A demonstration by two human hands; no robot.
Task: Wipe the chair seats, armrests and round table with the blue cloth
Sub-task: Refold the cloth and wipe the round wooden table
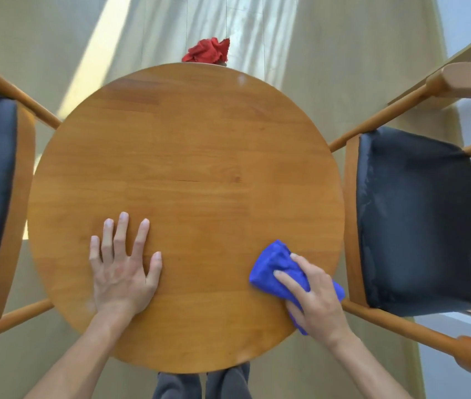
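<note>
Right hand (313,298) fingers (289,280) curl over the blue cloth (274,269) on the counter (188,156); left hand (122,269) flat, fingers apart.

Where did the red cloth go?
In the head view, the red cloth sits crumpled at the far edge of the round table, straight across from the person, far from both hands.
</note>
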